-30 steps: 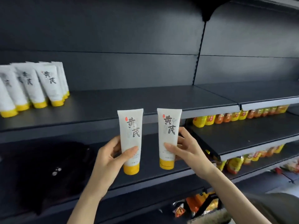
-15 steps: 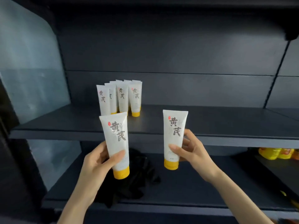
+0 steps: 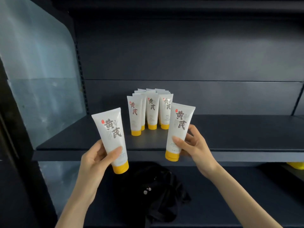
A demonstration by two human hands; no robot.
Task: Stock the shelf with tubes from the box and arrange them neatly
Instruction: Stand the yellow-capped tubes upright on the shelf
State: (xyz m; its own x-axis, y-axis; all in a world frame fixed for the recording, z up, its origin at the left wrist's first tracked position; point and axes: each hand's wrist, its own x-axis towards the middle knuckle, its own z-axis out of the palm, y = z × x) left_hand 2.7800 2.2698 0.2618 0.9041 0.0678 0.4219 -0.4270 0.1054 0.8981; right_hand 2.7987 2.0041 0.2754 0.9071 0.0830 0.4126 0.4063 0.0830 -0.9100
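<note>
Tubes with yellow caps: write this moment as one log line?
left hand: grips white plastic tube with yellow cap | right hand: grips matching tube before dark metal shelf | standing tubes: clustered on shelf

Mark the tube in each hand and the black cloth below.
left-hand tube point(image 3: 112, 134), head view, on its printed white body.
right-hand tube point(image 3: 180, 123), head view, on its printed white body.
black cloth point(image 3: 164, 191), head view, on its bunched middle.

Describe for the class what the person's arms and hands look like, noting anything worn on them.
The left hand and right hand are bare: no gloves, rings or wristwatch show. The left forearm and right forearm are bare too, with no sleeve in view.
</note>
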